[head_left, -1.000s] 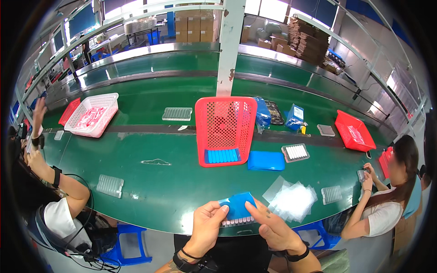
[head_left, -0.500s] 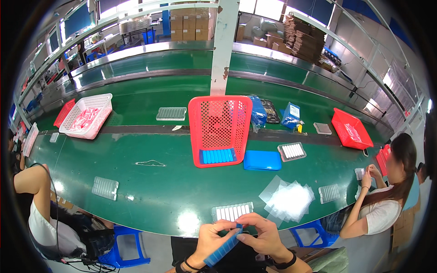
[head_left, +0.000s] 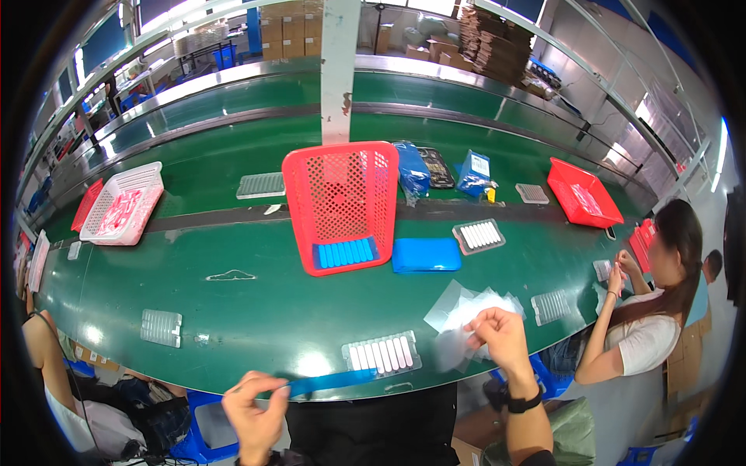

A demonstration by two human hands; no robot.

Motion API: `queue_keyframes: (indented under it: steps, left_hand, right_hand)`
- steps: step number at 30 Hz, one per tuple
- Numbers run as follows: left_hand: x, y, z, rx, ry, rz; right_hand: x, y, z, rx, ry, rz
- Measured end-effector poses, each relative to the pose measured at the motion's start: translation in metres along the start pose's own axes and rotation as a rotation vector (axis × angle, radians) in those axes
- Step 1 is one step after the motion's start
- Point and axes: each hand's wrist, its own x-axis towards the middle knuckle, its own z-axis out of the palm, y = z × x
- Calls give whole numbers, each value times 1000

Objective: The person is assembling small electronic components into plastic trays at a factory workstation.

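Observation:
My left hand [head_left: 256, 408] is at the table's front edge, thumb and fingers closed on one end of a long blue strip [head_left: 336, 381]. The strip stretches right, its far end by a clear plastic tray [head_left: 350, 359] holding several white sticks [head_left: 381, 354]. My right hand [head_left: 501, 339] is over a loose pile of thin clear plastic sheets [head_left: 451, 303]. Its thumb and fingertips pinch one translucent sheet [head_left: 451, 351], blurred and hanging below the fingers.
A red basket [head_left: 339, 202] with a blue pack [head_left: 344, 253] stands ahead, beside a flat blue packet [head_left: 426, 255]. Another tray of white sticks [head_left: 479, 236] lies beyond. Clear trays [head_left: 162, 328] lie left and right. A co-worker [head_left: 649, 326] sits at right.
My hands have parted. The left moved left with the blue strip, which both held before; the right let go, reached right to the clear sheets and pinched one. The view has shifted.

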Motion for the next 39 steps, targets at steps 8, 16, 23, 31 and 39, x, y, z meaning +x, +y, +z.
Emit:
queue_keyframes:
  steps: [8,16,23,31,39]
  left_hand:
    - [-9,57,-20,204,-205,172]
    - [-32,20,48,-257,-163,-26]
    - [-15,-16,70,-339,-142,-336]
    - [29,-35,66,251,-435,117]
    - [28,-36,68,368,-469,140]
  right_hand:
    - [2,46,-23,-1339,359,-463]
    - [-44,7,26,-326,-88,-534]
    - [-49,-16,86,77,-280,75]
    - [-23,-8,100,12,-297,154]
    - [-21,-4,96,23,-277,145]
